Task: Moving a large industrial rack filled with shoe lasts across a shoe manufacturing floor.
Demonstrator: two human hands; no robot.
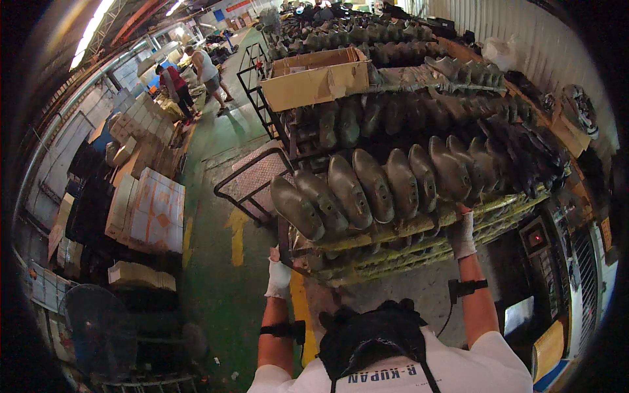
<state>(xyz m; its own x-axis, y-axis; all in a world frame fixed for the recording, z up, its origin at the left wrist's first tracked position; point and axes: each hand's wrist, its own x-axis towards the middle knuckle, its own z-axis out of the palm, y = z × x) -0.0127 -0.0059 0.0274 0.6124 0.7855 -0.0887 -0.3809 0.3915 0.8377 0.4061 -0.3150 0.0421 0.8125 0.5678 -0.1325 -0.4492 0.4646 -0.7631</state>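
In front of me stands a wide rack (pixel 386 230) with yellowish shelf edges. Along its top leans a row of dark green, shoe-shaped lasts (pixel 352 190), some with small round holes in their sides. My left hand (pixel 278 276), in a white glove with bare fingertips, is closed at the rack's near left corner; the rack hides part of its grip. Farther right, my right hand (pixel 463 237), gloved the same way, is closed on the front shelf edge below the lasts. Both arms reach forward, and dark bands with small devices circle the forearms.
A metal-framed cart (pixel 252 177) stands beyond the rack's left side. More lasts fill racks behind, with a cardboard box (pixel 318 78) on top. Cartons (pixel 156 208) line the green aisle's left side, where two people stand farther back. A machine cabinet (pixel 538 243) is at right.
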